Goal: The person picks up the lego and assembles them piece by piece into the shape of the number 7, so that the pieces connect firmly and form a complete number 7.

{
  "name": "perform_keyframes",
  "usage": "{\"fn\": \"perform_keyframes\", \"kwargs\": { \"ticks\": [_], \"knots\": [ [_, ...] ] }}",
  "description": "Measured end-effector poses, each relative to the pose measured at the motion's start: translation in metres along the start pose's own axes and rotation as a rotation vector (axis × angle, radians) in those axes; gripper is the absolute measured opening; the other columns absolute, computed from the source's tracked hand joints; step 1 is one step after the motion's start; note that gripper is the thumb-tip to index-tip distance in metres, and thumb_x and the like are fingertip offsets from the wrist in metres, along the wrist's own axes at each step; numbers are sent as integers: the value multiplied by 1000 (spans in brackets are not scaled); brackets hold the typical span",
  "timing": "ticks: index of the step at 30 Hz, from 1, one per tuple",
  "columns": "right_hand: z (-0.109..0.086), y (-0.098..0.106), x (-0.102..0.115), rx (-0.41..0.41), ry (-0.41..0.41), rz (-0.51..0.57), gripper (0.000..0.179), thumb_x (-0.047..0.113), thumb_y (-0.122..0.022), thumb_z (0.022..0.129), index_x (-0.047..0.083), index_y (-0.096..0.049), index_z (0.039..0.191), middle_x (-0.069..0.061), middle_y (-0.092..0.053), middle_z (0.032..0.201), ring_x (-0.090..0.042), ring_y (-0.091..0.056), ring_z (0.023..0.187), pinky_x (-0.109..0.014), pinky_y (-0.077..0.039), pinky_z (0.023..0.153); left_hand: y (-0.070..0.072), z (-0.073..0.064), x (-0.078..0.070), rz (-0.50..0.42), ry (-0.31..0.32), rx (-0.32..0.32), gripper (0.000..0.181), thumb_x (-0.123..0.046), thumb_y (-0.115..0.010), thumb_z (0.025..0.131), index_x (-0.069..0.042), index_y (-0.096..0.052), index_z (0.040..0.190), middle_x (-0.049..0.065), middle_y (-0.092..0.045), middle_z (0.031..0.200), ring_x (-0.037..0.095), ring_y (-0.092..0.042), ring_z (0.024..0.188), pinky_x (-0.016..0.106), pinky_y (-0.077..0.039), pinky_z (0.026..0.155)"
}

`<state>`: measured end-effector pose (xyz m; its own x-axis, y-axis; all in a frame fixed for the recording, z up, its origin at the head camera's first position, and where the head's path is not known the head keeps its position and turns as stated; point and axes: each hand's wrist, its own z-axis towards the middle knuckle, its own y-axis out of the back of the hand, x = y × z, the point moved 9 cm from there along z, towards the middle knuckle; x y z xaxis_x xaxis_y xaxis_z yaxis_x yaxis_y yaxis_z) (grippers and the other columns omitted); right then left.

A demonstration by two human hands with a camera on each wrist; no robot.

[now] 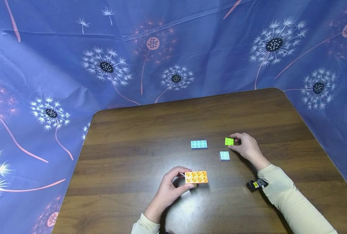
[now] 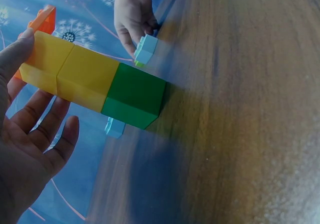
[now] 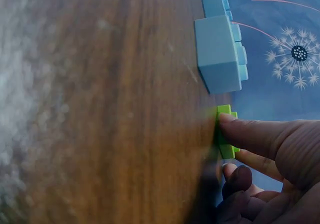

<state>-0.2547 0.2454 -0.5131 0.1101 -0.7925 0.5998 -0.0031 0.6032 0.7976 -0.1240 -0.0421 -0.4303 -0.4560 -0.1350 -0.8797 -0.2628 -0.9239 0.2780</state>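
Observation:
My left hand (image 1: 169,189) grips a stack of toy building bricks near its top, thumb on one side and fingers on the other. An orange eight-stud brick (image 1: 196,177) tops it; below come two yellow bricks (image 2: 85,74) and a green brick (image 2: 135,96) at the bottom. Whether the stack touches the table, I cannot tell. Farther back on the right, my right hand (image 1: 247,148) pinches a thin lime green four-stud brick (image 1: 229,141) between thumb and fingers, low at the table. Just in front of that lies a pale blue four-stud brick (image 1: 224,156).
A light blue eight-stud brick (image 1: 199,145) lies on the brown wooden table (image 1: 126,156), left of the lime one. A small black device (image 1: 256,184) sits at the right wrist by the sleeve. Behind the table hangs a blue dandelion-patterned cloth (image 1: 214,65).

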Motion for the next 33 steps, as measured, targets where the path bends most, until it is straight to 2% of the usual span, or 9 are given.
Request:
{"fn": "perform_keyframes", "kwargs": {
  "ticks": [7, 15, 19, 25, 29, 33],
  "knots": [
    [0, 0, 0, -15, 1, -7, 33, 14, -82, 75, 6, -70, 105, -10, -62, 85, -28, -56, 80, -43, -39, 66, -1, 1, -1, -2, 13, 1, 36, 2, -81, 72, -3, -64, 103, 9, -69, 102, 14, -62, 94, 44, -49, 75],
    [-4, 7, 7, -44, 22, 34, 32, 15, -82, 75, 6, -70, 103, -12, -66, 88, -29, -58, 83, -42, -40, 69, 0, 1, -1, -6, 11, 1, 36, 3, -81, 72, -3, -64, 103, 10, -69, 101, 14, -62, 94, 40, -50, 75],
    [-8, 12, 13, -55, 0, 46, 33, 17, -81, 77, 6, -69, 105, -13, -68, 92, -22, -55, 72, -36, -39, 62, 0, 1, -1, -7, 9, -4, 36, 3, -82, 72, -3, -64, 102, 10, -69, 101, 15, -62, 94, 38, -50, 76],
    [-20, 17, 25, -27, -57, 107, 35, 16, -79, 81, 6, -66, 112, -15, -69, 93, -14, -46, 53, -28, -35, 46, 0, 0, 0, -7, 7, -4, 36, 3, -82, 71, -3, -64, 102, 10, -69, 101, 15, -62, 94, 35, -50, 76],
    [-28, 21, 40, -36, -28, 148, 35, 13, -79, 81, 5, -66, 112, -10, -64, 79, -12, -43, 51, -26, -34, 43, 0, 0, 1, -7, 9, 0, 37, 3, -82, 71, -2, -64, 103, 10, -69, 102, 15, -62, 94, 38, -50, 76],
    [-37, 25, 56, -45, 20, 185, 36, 11, -80, 79, 8, -66, 112, 0, -49, 63, -10, -40, 50, -25, -32, 42, 1, 1, 1, -7, 9, 0, 37, 4, -82, 71, -2, -64, 102, 10, -69, 101, 15, -62, 94, 40, -50, 75]
  ]
}}
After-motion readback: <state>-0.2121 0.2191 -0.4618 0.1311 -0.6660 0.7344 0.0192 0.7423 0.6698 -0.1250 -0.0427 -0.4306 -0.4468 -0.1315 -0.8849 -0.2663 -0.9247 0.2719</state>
